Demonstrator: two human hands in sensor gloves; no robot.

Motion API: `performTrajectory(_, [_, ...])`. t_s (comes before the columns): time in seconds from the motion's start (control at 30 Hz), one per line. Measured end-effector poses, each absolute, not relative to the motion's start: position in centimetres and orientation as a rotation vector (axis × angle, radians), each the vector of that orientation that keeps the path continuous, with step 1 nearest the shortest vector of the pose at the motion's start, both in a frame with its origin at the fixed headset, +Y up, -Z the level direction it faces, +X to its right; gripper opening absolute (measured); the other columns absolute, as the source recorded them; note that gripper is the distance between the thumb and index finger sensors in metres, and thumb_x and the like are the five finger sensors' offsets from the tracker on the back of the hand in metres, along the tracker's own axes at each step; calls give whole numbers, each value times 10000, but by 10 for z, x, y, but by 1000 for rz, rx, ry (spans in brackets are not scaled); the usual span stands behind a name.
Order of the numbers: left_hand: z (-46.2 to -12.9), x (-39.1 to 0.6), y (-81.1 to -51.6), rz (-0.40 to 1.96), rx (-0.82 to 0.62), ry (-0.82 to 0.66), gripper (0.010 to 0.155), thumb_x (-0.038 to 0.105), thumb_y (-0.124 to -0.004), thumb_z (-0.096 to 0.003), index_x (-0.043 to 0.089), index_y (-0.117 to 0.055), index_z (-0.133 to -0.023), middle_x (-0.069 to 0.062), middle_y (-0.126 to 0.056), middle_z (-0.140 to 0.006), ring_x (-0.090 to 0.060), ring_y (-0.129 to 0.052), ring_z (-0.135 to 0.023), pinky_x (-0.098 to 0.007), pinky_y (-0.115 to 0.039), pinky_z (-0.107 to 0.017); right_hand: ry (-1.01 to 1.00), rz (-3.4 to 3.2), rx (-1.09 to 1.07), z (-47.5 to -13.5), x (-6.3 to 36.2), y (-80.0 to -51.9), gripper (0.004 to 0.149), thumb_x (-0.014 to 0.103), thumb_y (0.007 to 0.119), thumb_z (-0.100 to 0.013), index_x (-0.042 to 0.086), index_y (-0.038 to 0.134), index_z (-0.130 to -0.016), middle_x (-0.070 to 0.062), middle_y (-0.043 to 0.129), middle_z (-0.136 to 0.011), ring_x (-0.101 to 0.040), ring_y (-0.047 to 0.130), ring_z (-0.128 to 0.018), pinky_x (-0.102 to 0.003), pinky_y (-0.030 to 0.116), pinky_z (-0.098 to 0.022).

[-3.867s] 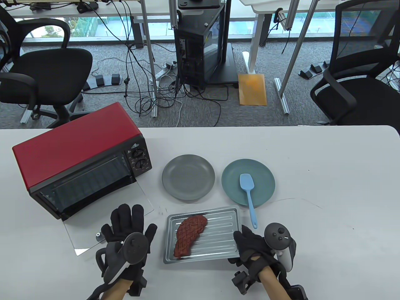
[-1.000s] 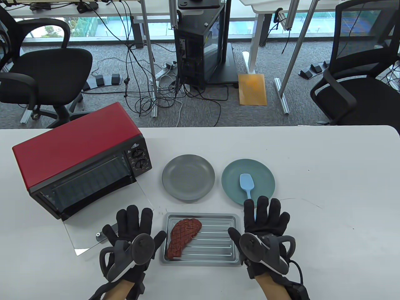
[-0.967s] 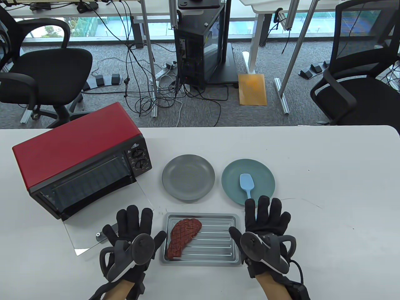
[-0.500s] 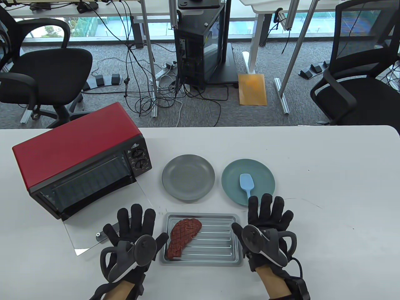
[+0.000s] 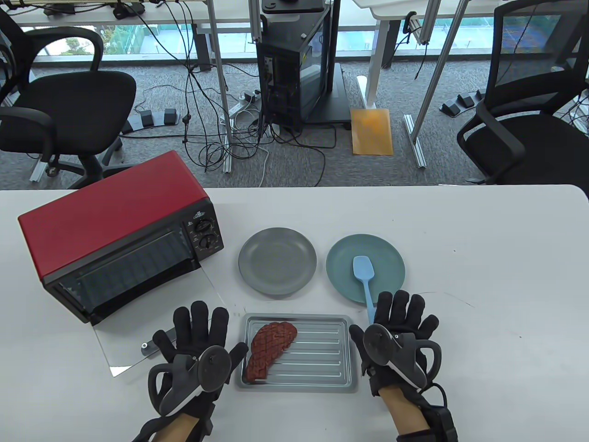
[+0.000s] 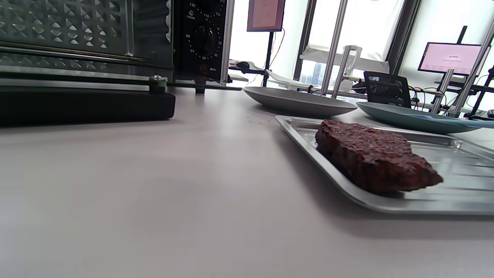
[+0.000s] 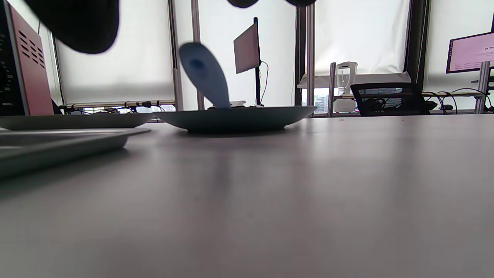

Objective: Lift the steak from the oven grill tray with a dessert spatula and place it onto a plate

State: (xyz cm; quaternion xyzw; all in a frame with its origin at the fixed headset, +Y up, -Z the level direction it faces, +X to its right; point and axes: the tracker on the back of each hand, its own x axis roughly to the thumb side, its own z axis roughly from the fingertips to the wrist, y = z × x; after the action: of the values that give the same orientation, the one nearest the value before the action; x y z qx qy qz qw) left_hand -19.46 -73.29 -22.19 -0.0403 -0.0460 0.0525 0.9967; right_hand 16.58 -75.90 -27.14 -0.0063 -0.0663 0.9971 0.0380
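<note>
Right wrist view: spatula [image 7: 204,75] handle tilts up off plate [image 7: 235,117].

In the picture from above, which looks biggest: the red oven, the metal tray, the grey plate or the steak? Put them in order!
1. Red oven, biggest.
2. Metal tray.
3. Grey plate, only a little smaller than the tray.
4. Steak, smallest.

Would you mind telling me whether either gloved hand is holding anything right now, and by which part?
Nothing is held. Both the left hand and right hand lie flat with fingers spread; the light blue silicone spatula rests ungripped on the teal plate.
</note>
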Motion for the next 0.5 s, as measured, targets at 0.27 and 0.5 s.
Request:
performTrajectory(0.27, [-222, -195, -733, 103, -81, -87, 808, 672, -460, -622, 196, -215, -1228, -240, -100, -1255, -617, -137, -1123, -857, -183, -628, -177, 3048, -81, -274, 169, -759, 838, 567, 654, -507, -74, 522, -1033, -365, 516, -1023, -663, 415, -943, -883, 280, -511])
performTrajectory(0.5, [-222, -194, -733, 98, -89, -86, 806, 670, -458, -622, 194, -217, -1227, -248, -107, -1253, -619, -146, -1123, -857, -185, -627, -135, 3075, -124, -277, 168, -761, 756, 536, 632, -523, -49, 622, -1002, -338, 634, -991, -635, 552, -923, -866, 362, -526])
